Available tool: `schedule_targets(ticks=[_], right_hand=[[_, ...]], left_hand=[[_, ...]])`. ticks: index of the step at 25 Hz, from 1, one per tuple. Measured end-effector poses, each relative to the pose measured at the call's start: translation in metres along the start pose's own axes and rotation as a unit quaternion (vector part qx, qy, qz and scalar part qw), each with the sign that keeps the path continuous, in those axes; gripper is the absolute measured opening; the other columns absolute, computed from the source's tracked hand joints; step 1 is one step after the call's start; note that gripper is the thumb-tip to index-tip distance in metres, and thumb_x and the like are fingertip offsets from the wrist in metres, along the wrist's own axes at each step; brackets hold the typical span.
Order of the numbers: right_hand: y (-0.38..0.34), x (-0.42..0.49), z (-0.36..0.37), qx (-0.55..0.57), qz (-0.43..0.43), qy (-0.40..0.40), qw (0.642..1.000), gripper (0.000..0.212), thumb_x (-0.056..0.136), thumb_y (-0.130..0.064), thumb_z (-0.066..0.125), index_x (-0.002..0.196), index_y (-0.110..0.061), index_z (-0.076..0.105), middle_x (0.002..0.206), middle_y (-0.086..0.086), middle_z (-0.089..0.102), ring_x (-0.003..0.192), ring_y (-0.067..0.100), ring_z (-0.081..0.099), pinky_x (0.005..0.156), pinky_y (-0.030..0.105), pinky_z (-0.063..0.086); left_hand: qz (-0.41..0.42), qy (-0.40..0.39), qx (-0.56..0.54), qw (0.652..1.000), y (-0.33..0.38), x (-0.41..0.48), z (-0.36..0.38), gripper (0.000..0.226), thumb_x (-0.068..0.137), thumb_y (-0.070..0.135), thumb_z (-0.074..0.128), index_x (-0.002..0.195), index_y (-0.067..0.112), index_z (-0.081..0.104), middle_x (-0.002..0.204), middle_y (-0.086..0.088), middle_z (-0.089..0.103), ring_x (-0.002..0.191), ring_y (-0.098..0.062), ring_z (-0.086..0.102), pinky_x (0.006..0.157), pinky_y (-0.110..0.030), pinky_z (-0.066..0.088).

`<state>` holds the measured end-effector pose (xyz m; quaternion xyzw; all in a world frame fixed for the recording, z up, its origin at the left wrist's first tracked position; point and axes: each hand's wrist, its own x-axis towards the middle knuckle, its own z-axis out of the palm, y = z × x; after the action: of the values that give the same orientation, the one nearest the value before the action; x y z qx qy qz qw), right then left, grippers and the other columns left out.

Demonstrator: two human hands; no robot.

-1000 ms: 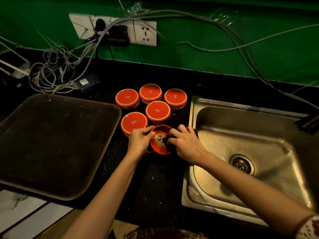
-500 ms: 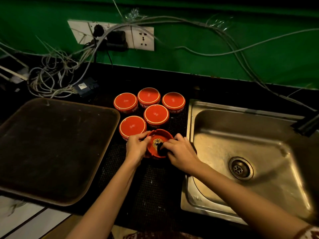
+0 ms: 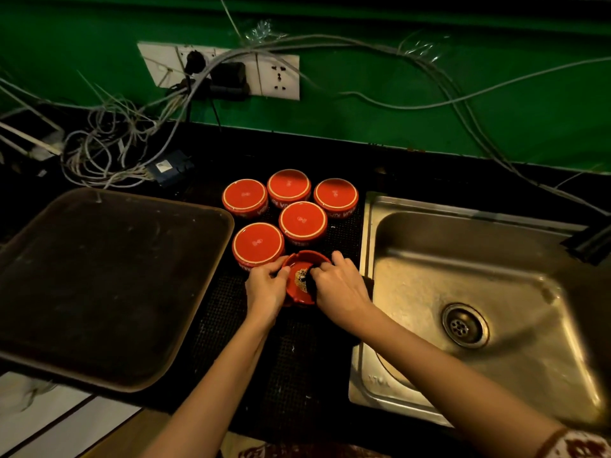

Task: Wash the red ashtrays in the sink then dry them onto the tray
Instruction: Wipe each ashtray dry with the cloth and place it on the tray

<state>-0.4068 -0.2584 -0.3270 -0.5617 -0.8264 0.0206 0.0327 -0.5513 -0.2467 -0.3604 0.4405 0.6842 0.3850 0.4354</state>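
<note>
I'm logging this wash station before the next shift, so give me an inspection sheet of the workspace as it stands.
Surface: black counter with a dark mesh mat.
Job's things: five upturned ashtrays grouped on the mat; one upright ashtray held; tray bare; sink looks dry.
Clutter: nothing seen.
Grippers: left hand grips the ashtray rim; right hand presses a dark pad inside it.
Cables: tangled cables left, more along the wall.
Surroundings: green wall, socket strip.
</note>
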Motion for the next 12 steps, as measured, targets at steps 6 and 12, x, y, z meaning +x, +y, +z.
schedule_targets(ticks=[6, 12], right_hand=[[-0.011, 0.001, 0.015, 0.327, 0.092, -0.084, 0.937, 0.037, 0.082, -0.023, 0.052, 0.115, -0.032, 0.065, 0.119, 0.006, 0.061, 0.117, 0.028, 0.048, 0.103, 0.038, 0.039], [-0.029, 0.007, 0.008, 0.360, 0.110, -0.055, 0.925, 0.040, 0.087, -0.012, 0.049, 0.123, -0.028, 0.060, 0.124, -0.001, 0.061, 0.122, 0.019, 0.042, 0.099, 0.033, 0.025]], left_hand=[[-0.010, 0.006, -0.001, 1.000, -0.002, 0.000, 0.001, 0.024, 0.089, 0.022, 0.059, 0.109, 0.023, 0.071, 0.105, 0.004, 0.072, 0.102, -0.013, 0.065, 0.094, -0.041, 0.051], [-0.040, 0.008, -0.055, 0.998, 0.002, 0.000, -0.003, 0.018, 0.090, 0.022, 0.059, 0.097, 0.024, 0.075, 0.095, 0.003, 0.074, 0.097, -0.017, 0.067, 0.090, -0.042, 0.053]])
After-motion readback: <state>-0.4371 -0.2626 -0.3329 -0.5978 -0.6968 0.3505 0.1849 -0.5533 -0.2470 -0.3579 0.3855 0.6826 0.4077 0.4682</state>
